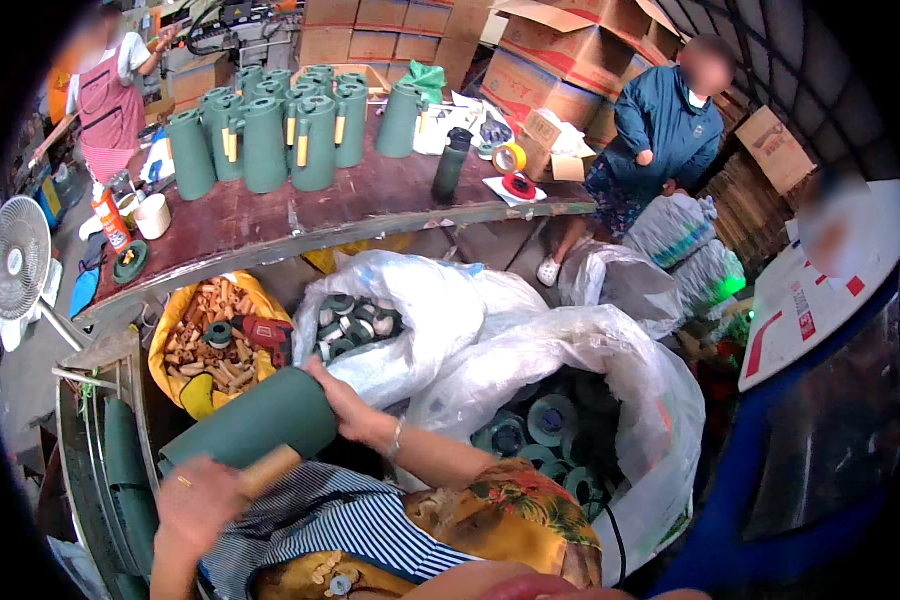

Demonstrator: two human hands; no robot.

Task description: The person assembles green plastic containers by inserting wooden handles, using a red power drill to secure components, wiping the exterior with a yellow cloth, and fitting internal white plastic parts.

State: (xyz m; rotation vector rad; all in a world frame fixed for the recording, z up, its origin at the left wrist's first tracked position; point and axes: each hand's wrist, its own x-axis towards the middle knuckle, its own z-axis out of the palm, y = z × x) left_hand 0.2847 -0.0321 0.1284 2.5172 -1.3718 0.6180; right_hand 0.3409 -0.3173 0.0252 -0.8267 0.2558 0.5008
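Note:
A dark green jug body [260,420] lies tilted on its side above my lap. My right hand [342,402] holds it at its right end, fingers partly hidden behind the rim. My left hand [198,505] is closed around a light wood-coloured handle [268,471] at the jug's near side. The hand covers the handle's left end, so I cannot tell whether it is joined to the jug. Just beyond the jug, a yellow sack [158,352] contains many wooden handles, with a red and black power drill [266,338] lying on them.
White plastic sacks hold green round parts [552,420] and smaller green and white pieces [342,322]. Finished-looking green jugs [264,150] stand on the long table [370,200]. A metal trough [78,450] with green cylinders is at left, near a fan [18,258]. Two people stand beyond the table.

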